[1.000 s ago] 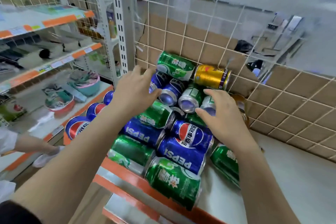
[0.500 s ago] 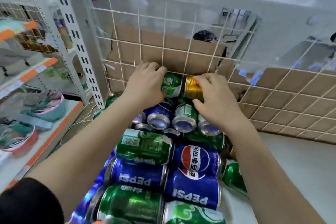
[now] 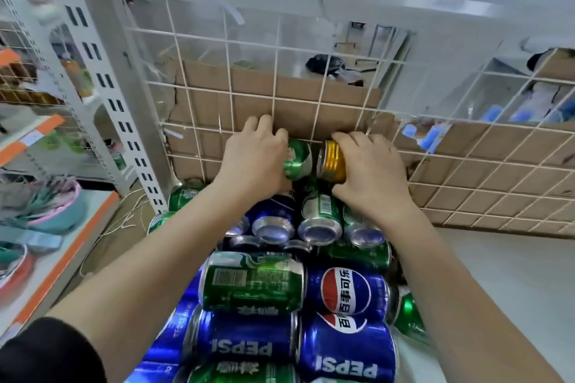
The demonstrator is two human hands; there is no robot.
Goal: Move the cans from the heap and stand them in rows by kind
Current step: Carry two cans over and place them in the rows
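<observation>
A heap of blue Pepsi cans (image 3: pixel 345 294) and green cans (image 3: pixel 252 283) lies on its sides on the white shelf, piled against the wire grid back. At the top of the heap my left hand (image 3: pixel 255 158) grips a green can (image 3: pixel 297 158) lying on its side. Beside it my right hand (image 3: pixel 370 171) grips a gold can (image 3: pixel 333 162), also on its side. Both cans touch the cans under them. Below the hands, three can ends (image 3: pixel 319 230) face me.
A white wire grid (image 3: pixel 466 171) backed by cardboard (image 3: pixel 249 96) closes the shelf behind the heap. Bare white shelf surface (image 3: pixel 497 274) spreads to the right. On the left stand a perforated upright (image 3: pixel 118 109) and a lower orange-edged shelf (image 3: pixel 53 270) with bowls.
Both hands reached from the middle of the heap up to its top, where they now grip the green and gold cans. My view moved closer and higher.
</observation>
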